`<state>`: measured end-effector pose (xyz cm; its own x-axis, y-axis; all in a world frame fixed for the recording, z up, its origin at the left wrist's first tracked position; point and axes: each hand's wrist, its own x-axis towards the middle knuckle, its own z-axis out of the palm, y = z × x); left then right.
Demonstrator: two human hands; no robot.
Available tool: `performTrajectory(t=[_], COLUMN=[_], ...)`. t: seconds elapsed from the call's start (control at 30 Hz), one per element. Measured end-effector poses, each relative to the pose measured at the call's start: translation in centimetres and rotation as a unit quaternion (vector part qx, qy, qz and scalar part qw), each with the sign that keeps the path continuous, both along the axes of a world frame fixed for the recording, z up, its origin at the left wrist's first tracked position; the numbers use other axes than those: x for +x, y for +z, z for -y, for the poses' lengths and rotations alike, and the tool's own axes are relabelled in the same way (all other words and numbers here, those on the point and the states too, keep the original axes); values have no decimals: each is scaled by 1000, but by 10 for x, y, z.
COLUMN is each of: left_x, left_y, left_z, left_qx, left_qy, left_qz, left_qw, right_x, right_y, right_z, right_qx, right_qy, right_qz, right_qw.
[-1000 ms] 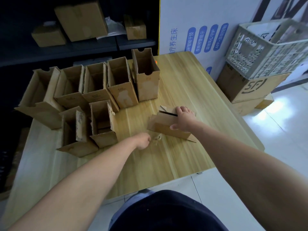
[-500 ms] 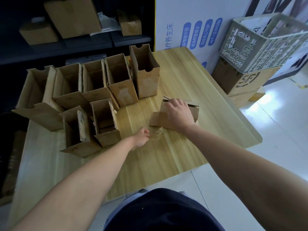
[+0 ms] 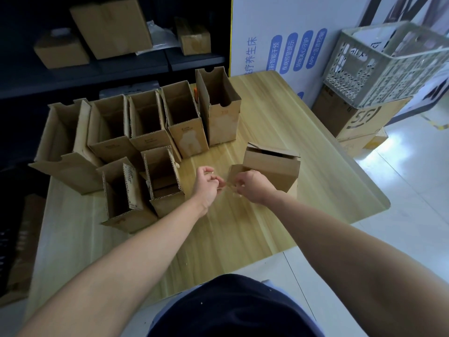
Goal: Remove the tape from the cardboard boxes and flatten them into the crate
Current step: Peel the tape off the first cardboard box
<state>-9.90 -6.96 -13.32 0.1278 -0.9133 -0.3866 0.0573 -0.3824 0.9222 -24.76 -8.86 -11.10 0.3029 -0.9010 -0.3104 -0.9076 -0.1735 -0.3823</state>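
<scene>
Early stage: left hand and right hand are pinching clear tape in their grip beside the small box on the worktop; other boxes are standing unflattened, well apart from the crate.

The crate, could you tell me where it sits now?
Head view, upper right: the crate sits atop stacked cartons, right of the table.

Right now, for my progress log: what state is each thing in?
Left hand: pinching tape.
Right hand: pinching tape.
Small box: standing, flaps ajar, unflattened.
Tape: between both hands; attachment to small box unclear.
Other boxes: upright, open-topped, unflattened.
Crate: beside the table, on a floor box.
</scene>
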Motion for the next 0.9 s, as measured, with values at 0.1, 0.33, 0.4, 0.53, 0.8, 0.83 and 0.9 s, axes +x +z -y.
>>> performTrajectory(t=[0.1, 0.33, 0.4, 0.53, 0.8, 0.83, 0.9], left_x=[5, -9, -1, 9, -12, -11, -8], left_y=[9, 12, 16, 19, 2, 1, -2], left_z=[6, 4, 14, 24, 19, 17, 16], left_qx=[33, 52, 61, -12, -53, -41, -21], left_qy=[67, 185, 243, 89, -296, -293, -264], left_qz=[-97, -53, -32, 125, 375, 373, 394], left_qw=[992, 980, 968, 988, 877, 879, 880], right_x=[3, 12, -2, -14, -5, -6, -7], right_y=[-1, -5, -10, -17, -21, -20, -16], right_z=[-3, -7, -10, -13, -16, -15, -14], right_qx=[-30, -53, -46, -72, -164, -165, -122], right_qy=[-30, -62, -88, -69, 25, 31, 49], right_qz=[-6, -74, -99, -145, -103, -90, -54], right_qw=[999, 994, 990, 984, 981, 982, 990])
